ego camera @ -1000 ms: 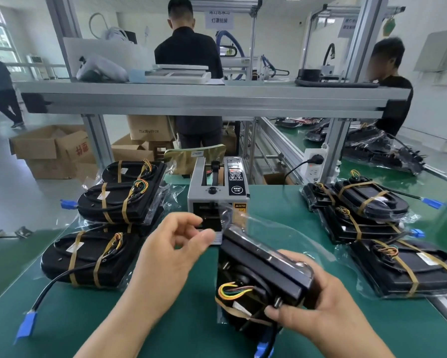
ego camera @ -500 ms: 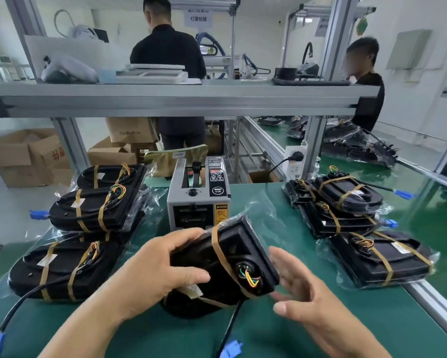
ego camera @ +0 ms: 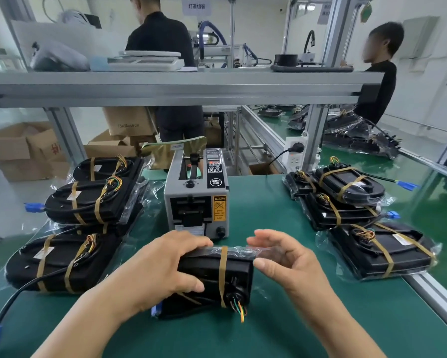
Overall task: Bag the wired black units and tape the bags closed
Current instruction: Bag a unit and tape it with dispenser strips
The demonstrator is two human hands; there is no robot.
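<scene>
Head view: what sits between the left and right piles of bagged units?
In the head view, the grey tape dispenser stands between the left pile and right pile.

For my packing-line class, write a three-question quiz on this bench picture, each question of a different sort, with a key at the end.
1. True or false: the left hand grips the bagged black unit.
2. Multiple choice: what stands on the table directly behind that unit?
A. a cardboard box
B. the tape dispenser
C. a weighing scale
3. Fill in the blank: the table mat is ___ in colour.

Key: 1 true; 2 B; 3 green.
</scene>
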